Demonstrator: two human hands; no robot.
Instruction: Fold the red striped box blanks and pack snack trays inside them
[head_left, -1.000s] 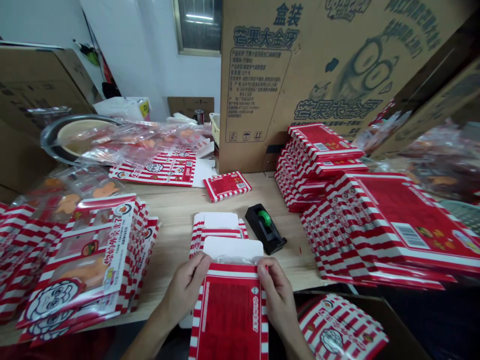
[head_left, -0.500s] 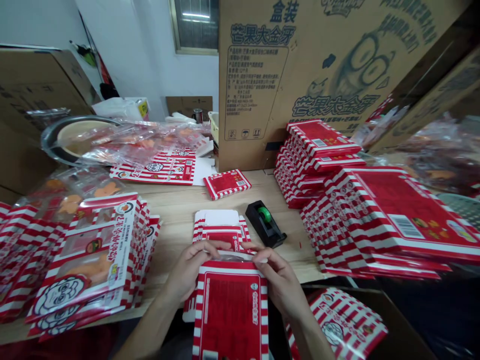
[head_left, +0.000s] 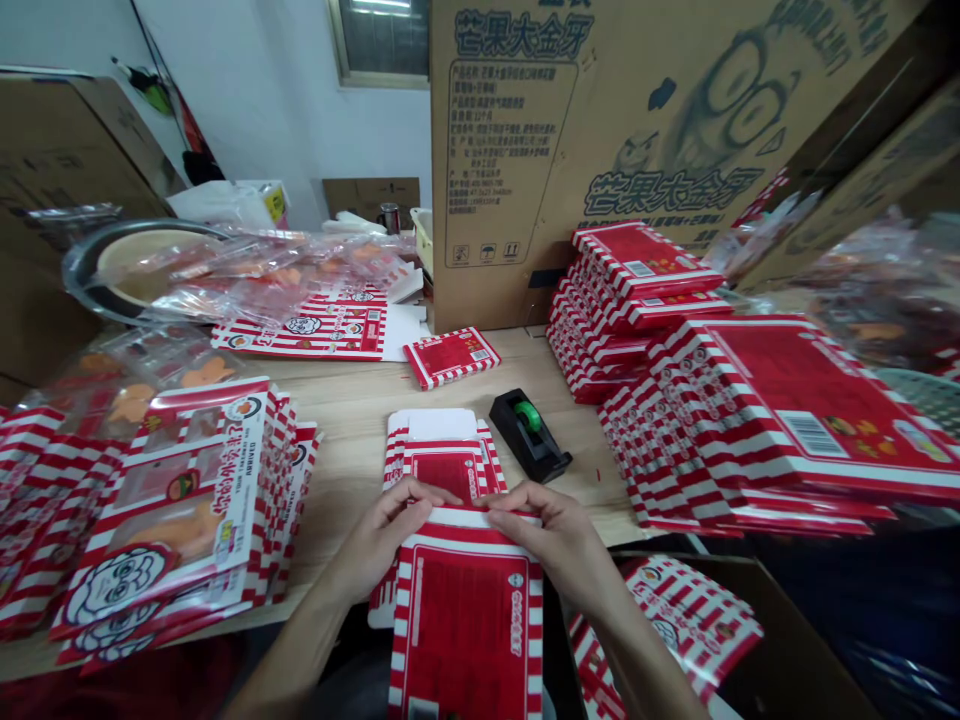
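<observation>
I hold a red-and-white striped box (head_left: 465, 620) at the table's near edge, its red back panel facing up. My left hand (head_left: 390, 535) grips its top left corner, fingers curled over the closed top flap. My right hand (head_left: 551, 540) presses on the top right edge, fingers laid across the flap. Just beyond the box lies a flat unfolded carton (head_left: 442, 455) with a white flap. A black tape dispenser (head_left: 529, 435) with green tape stands to the right of that carton.
Filled striped boxes are piled at the left (head_left: 172, 500) and stacked at the right (head_left: 750, 420). A large printed cardboard box (head_left: 600, 130) stands behind. Clear bags of orange items (head_left: 255, 270) and a bowl (head_left: 135, 260) sit at the back left. An open carton (head_left: 787, 650) with boxes is at lower right.
The white top flap that stood open has been folded down and closed onto the box. Both hands moved inward over the top edge. The view tilted down slightly.
</observation>
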